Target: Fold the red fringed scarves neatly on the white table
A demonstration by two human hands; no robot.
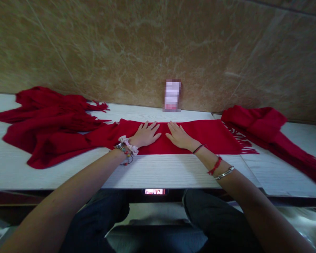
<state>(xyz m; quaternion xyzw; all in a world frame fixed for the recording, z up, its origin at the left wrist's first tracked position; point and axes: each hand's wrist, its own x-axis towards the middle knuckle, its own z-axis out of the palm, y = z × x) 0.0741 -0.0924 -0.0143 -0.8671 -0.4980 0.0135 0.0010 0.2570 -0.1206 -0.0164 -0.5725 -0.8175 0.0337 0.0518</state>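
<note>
In the lower middle of the frame, bare white tabletop [173,172] leaves room between the left forearm [81,189] and right forearm [252,200], below the flat red scarf [210,137]. A narrower strip runs above the scarf, interrupted at centre by a blurred object [172,95] in front of the tiled wall [137,45]; bunched red cloth [48,130] blocks the left side, another red bundle [258,123] the right.

Left hand [145,135] and right hand [181,136] flat, palms down
Fingertips apart, left forearm [91,177] and right forearm [246,191] slanting inward.
</note>
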